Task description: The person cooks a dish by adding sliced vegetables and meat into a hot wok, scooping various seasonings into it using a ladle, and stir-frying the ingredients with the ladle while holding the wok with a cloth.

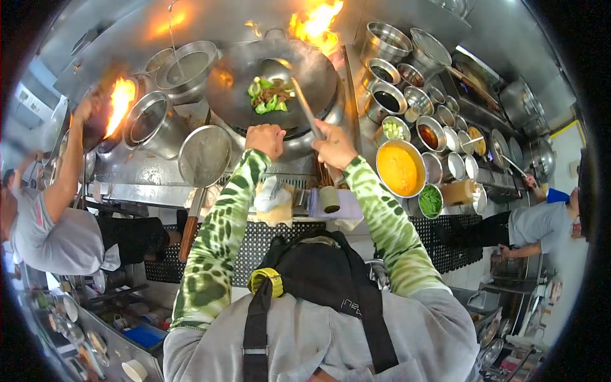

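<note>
Wok [235, 95] is the biggest item: wide, dark, on the stove ahead of the person, w/ flame [316, 27] at its far edge. Prob. heavy, stiff & v. hot; smooth inside, so food should slide easily. Best hold = near rim/ear, w/ a cloth, kept away from the flame side.

Pot [147, 124] is to the wok's L, w/ strainer [205, 156] nearer the person. Strainer looks light, its mesh a bit springy; take it by the wooden handle, not the mesh.

Ladle [305, 107] slants into the wok, its bowl toward the far side. Long & stiff, prob. light when empty but head-heavy if full; hold well back on the handle, as the metal end is likely hot.

Yellow bowl [400, 168] is on the R; its contents look runny, so it'd need to stay level, held at opp. sides of the rim.

L hand [266, 141] is clenched at the wok's near rim, seemingly gripping it, tho the exact hold is hidden. R hand [335, 147] is wrapped round the ladle handle.

Smallest: greens [272, 104] & brown bits [259, 95], mid-wok, just below the ladle's bowl. Soft, prob. slick, easily bruised; scoop from under, don't press.
</note>
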The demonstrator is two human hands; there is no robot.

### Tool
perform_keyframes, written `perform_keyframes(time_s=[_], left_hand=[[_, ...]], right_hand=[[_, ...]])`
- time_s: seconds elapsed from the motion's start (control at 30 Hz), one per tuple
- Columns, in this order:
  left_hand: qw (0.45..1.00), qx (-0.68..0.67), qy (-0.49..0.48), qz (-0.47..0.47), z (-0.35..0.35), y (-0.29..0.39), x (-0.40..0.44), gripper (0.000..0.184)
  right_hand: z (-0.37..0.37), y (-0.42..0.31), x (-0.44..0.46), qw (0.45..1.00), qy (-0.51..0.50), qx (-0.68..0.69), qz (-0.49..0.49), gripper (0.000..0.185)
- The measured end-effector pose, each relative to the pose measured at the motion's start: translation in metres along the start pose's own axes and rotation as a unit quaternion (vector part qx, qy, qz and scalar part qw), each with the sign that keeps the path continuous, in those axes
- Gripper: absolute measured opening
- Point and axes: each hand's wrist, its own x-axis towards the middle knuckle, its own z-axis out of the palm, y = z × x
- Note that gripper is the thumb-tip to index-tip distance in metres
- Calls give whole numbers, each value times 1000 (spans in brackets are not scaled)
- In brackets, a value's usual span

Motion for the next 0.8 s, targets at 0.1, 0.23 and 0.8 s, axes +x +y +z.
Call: perform_keyframes(time_s=[0.1,0.23,0.8], left_hand=[[1000,-7,10,15,-5,3,-2,19],[999,-12,-31,-9,0,-2,3,20],[1000,-13,-10,-17,-3,8,0,19]], right_hand=[[1,-20,-40,995,-75,55,29,64],[-11,-14,-36,986,-109,104,75,62],[3,7,59,996,79,49,8,63]])
